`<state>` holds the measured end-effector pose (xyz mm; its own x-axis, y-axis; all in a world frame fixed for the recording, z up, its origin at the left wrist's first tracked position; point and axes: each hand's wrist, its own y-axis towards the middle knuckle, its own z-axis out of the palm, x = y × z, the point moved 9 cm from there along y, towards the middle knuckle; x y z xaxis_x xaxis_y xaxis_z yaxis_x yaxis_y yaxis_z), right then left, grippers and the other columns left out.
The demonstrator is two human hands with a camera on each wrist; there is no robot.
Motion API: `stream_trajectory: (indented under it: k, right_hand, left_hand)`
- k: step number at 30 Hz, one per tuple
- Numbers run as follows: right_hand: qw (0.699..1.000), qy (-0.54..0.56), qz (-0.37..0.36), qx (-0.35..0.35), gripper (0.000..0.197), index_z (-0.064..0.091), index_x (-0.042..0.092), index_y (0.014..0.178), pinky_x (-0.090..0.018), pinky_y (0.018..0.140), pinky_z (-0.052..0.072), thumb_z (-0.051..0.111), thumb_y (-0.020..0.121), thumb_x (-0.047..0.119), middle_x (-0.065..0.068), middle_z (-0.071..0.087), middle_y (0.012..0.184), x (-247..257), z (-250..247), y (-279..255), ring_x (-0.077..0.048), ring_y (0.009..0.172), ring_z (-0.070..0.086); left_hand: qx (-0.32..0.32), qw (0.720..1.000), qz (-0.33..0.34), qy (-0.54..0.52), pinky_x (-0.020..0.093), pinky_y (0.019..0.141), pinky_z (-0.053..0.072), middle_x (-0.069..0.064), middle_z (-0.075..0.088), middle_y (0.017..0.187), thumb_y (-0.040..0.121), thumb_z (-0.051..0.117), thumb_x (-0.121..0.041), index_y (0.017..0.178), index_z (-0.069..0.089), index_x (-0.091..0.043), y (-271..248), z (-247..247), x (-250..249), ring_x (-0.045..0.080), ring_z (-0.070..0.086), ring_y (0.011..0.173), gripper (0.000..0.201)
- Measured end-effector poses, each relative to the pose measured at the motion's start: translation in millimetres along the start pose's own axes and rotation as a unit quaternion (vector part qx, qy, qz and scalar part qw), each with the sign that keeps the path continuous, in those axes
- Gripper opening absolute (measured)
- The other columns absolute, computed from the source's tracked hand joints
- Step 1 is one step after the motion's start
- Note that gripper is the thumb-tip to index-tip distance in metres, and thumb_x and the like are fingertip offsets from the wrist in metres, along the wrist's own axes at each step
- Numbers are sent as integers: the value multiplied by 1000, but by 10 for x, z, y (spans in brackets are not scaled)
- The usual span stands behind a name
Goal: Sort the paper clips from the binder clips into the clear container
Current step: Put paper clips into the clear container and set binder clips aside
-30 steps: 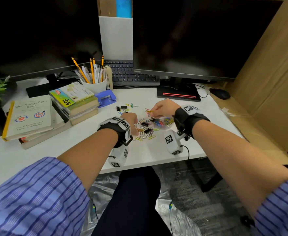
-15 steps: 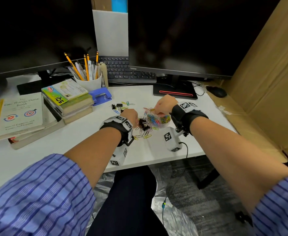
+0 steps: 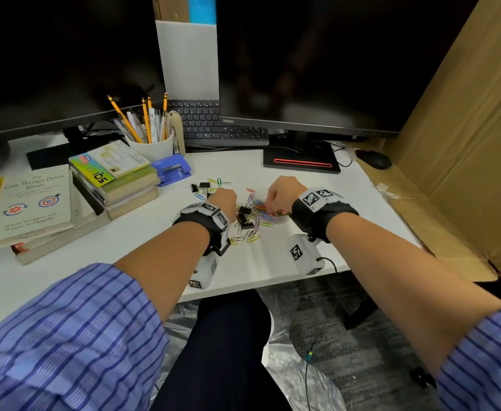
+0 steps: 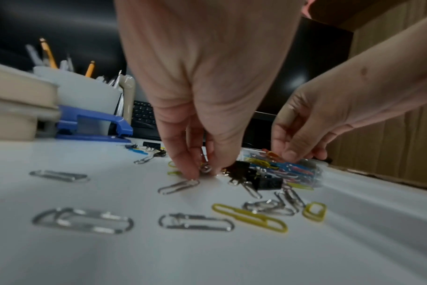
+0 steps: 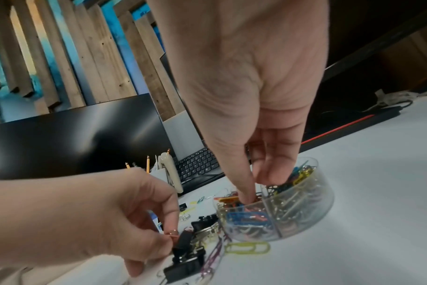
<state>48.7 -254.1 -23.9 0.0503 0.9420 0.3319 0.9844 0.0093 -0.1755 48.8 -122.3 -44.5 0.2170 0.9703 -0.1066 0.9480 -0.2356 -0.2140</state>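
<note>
Both hands busy: left hand (image 5: 144, 221) pinches a thin pink paper clip (image 5: 172, 233), right hand (image 5: 256, 169) fingertips dip into clear container (image 5: 305, 217), grip unclear; clips light, springy, best pinched by a loop.

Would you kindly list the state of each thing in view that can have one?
clear container: lidless, upright, divided, partly filled with paper clips.
right hand: fingertips down inside the container.
left hand: pinching a small clip on the desk.
binder clips: piled beside the container.
loose paper clips: lying flat on the desk.
monitors: dark.
</note>
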Motion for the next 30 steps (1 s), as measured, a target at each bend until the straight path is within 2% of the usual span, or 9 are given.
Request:
stream_trajectory:
  k: [1, 3, 9, 11, 14, 19, 21, 25, 30]
  right_hand:
    - [1000, -5, -6, -9, 20, 73, 6, 99, -25, 69, 49, 70, 81, 14, -7, 67, 98, 13, -5, -5, -18, 83, 57]
    - [999, 15, -21, -20, 22, 72, 9, 98, -26, 64, 45, 74, 79, 19, -1, 56, 97, 20, 2, -4, -17, 86, 53]
    - [999, -46, -22, -7, 25, 69, 4, 104, -29, 78, 48, 64, 87, 21, -11, 67, 109, 70, 67, 1, -27, 102, 62]
    - [999, -51, -9, -9, 29, 68, 2, 107, -30, 82, 51, 62, 88, 23, -13, 68, 112, 37, 56, 14, -28, 103, 64]
    - [999, -48, 7, 0, 33, 68, 1, 106, -29, 78, 50, 66, 86, 27, -14, 69, 110, -5, 82, 19, -24, 91, 62]
    - [1000, -9, 14, -4, 34, 70, 1, 107, -30, 81, 51, 60, 91, 29, -14, 70, 111, -50, -10, -20, -25, 98, 64]
    - [1000, 7, 16, -8, 28, 69, 2, 110, -30, 83, 53, 58, 92, 20, -12, 70, 107, -99, -72, -34, -26, 101, 65]
    - [997, 70, 7, 14, 26, 67, 14, 109, -18, 56, 49, 68, 83, 17, -2, 63, 90, -170, -49, -65, -12, 70, 62]
    - [999, 33, -4, 7, 34, 65, 15, 115, -20, 69, 45, 70, 81, 17, -5, 59, 120, -164, -13, -76, -20, 100, 60]
  left_hand:
    - [1, 1000, -2, -14, 30, 83, 51, 11, 65, 89, 90, 57, -11, 84, 63, 0, 5, 5, 19, 24, 64, 90, 13]
    - [4, 1000, -22, -15, 31, 89, 51, 14, 65, 115, 90, 58, -12, 110, 65, 1, 25, 18, 76, 27, 61, 112, 25]
    - [-55, 990, -81, -103, 32, 87, 50, 13, 58, 132, 95, 51, -8, 125, 57, 0, 12, -104, 226, 25, 55, 125, 31]
    - [-73, 980, -90, -163, 33, 96, 47, 17, 62, 126, 92, 54, -8, 118, 64, 1, 20, -124, 293, 29, 59, 119, 29]
    - [-106, 956, -75, -263, 35, 88, 53, 17, 71, 101, 86, 59, -7, 102, 71, 1, -6, -203, 273, 30, 67, 97, 21]
    - [-95, 939, -33, -328, 26, 82, 54, -4, 57, 57, 84, 61, -7, 76, 74, -10, 55, -294, -78, 16, 62, 78, 15]
    - [-78, 937, -30, -340, 30, 87, 57, -5, 58, 57, 84, 64, -9, 63, 66, -16, 123, -240, -183, 14, 63, 76, 22]
    - [-47, 937, -26, -346, 39, 90, 57, 6, 64, 73, 85, 62, -6, 59, 56, -19, 185, -153, -322, 25, 70, 89, 30]
    - [-57, 952, -22, -299, 35, 92, 55, 7, 64, 86, 88, 57, -8, 63, 56, -20, 186, -196, -344, 28, 69, 103, 27]
